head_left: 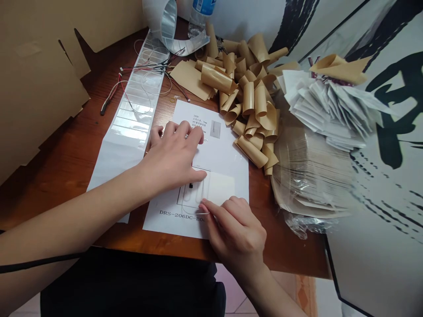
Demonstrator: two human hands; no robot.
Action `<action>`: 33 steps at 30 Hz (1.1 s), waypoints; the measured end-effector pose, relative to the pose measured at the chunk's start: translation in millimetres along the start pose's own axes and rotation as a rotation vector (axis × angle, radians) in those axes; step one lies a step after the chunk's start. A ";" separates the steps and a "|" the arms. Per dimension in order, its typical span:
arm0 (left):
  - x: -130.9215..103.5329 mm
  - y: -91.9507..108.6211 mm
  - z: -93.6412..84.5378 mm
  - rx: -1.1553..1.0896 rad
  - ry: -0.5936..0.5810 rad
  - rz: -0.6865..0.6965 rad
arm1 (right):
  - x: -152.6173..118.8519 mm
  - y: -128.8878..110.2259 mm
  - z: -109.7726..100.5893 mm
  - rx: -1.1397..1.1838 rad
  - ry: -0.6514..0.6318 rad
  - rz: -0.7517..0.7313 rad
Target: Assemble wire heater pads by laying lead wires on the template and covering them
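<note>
A printed white sheet (228, 152) lies on the wooden table in front of me, with a boxed drawing and the text "DRS-206DC" near its lower edge. My left hand (173, 152) is spread over the sheet, its thumb pressing at the boxed drawing. Between finger and thumb, my right hand (239, 226) pinches a thin white wire (193, 213) just above that text. The wire curves in loops across the drawing, by the left thumb. Beside it, on the right, lies a pale, blank rectangular piece (222, 187). My left palm hides part of the sheet.
Left of the sheet runs a label strip (130, 114) from a roll (172, 31), with red, black and white wires (124, 86) across it. Curled brown paper pieces (249, 99) are heaped behind. Stacked white packets (330, 110) and a plastic-wrapped stack (307, 171) stand right. A bottle (200, 17) stands behind.
</note>
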State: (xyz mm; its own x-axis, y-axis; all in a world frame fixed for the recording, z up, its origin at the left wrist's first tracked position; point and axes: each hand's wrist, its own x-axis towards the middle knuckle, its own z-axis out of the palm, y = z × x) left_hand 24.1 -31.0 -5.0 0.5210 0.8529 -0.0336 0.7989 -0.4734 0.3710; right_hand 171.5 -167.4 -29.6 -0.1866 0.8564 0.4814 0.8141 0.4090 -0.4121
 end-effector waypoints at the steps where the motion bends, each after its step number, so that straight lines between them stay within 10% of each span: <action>1: -0.1 -0.1 0.3 0.001 0.004 0.003 | 0.0 0.3 0.3 0.000 -0.003 -0.008; 33: 0.3 -3.2 -5.3 -0.092 -0.092 -0.009 | 1.4 0.8 1.1 -0.036 -0.108 0.024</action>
State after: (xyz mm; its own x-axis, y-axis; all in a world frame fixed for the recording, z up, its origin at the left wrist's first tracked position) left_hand 20.1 -28.0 -1.3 0.5425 0.8314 -0.1203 0.7749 -0.4400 0.4538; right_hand 171.2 -165.6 -30.2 -0.2234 0.8953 0.3853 0.8380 0.3783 -0.3931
